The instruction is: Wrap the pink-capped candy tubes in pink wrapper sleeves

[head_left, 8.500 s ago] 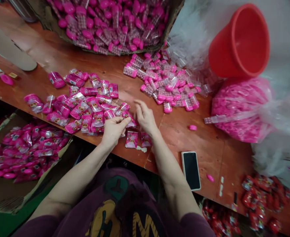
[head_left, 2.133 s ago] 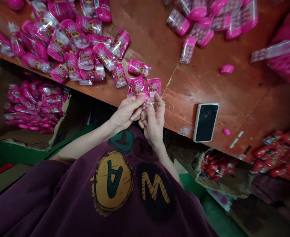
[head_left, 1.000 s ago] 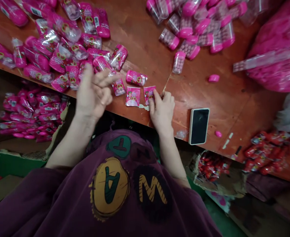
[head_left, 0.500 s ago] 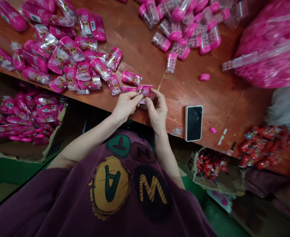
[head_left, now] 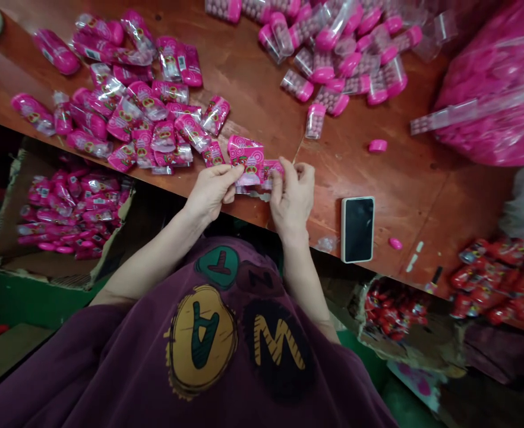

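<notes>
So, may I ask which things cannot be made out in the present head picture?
All in the head view:
- Pink wrapper: lower left corner hidden by the left hand; smallest print too small to read.
- Pink packet: right end hidden by the right hand, so its grip is unclear.
- Pink packs in the cardboard box: lower ones hidden by upper ones.
- Bag of pink pieces: cut off by the right edge.

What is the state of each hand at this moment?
Left hand: closed, pinching a pink wrapper.
Right hand: partly curled at a second wrapper; grip cannot be told.
</notes>
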